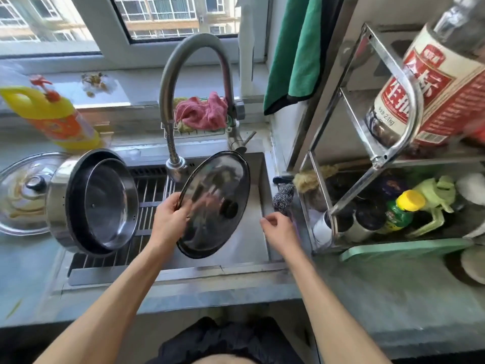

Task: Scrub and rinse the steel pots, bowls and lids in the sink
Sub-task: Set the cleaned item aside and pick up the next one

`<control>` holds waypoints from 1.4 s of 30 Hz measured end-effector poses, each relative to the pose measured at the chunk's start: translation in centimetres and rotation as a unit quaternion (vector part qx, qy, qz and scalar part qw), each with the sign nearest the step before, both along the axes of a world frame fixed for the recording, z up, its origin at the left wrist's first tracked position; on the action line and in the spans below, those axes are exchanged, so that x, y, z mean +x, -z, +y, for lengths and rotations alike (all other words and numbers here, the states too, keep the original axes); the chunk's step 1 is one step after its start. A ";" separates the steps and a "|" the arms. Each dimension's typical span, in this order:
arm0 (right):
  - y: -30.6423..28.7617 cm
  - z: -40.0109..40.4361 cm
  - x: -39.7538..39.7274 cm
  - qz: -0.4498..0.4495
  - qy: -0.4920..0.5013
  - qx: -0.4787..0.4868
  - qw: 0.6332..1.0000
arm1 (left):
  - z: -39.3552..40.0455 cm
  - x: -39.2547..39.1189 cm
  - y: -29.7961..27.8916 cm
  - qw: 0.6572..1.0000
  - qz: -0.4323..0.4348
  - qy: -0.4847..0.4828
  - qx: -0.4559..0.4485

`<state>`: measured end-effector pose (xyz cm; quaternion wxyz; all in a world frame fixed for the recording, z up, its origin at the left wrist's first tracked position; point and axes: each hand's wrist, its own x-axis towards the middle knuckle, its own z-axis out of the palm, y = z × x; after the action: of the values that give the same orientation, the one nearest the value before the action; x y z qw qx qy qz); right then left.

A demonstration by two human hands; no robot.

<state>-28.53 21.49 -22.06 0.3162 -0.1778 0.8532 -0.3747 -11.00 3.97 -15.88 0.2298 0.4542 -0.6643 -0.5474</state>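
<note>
Steel wool (283,197) sits on the right rim of the sink (265,179), and that scrubber is what the coming move seems to turn on. It lies just beyond the right hand (278,227), up and slightly to the right of the fingertips, close but not clearly touching. The right hand's fingers are loosely curled and hold nothing that can be seen. The left hand (172,216) is well to the left of the sink's right rim, over the basin, and pinches the near-left edge of the glass lid (215,203), thumb on top and fingers curled behind the rim. The lid is tilted up on edge inside the sink, its face toward the camera, its knob (228,208) low and to the right, just under the faucet head (175,168). No water can be seen running.

A steel pot (99,203) lies on its side on the rack over the sink's left half, mouth toward the lid, and a steel lid (21,193) rests on the counter (26,271) to the sink's left. Since the right hand is far nearer the steel wool, it looks best placed to take it and scrub while the left steadies the lid.
</note>
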 end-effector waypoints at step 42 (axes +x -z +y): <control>-7.8 -12.7 10.3 0.239 -0.178 0.208 0.932 | -9.1 8.2 -1.9 0.958 -0.185 0.188 -0.113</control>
<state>-18.21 8.80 -14.27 0.1946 -0.3411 0.9167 -0.0733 -2.76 -5.12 -14.03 0.0458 0.3858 -0.8259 -0.4085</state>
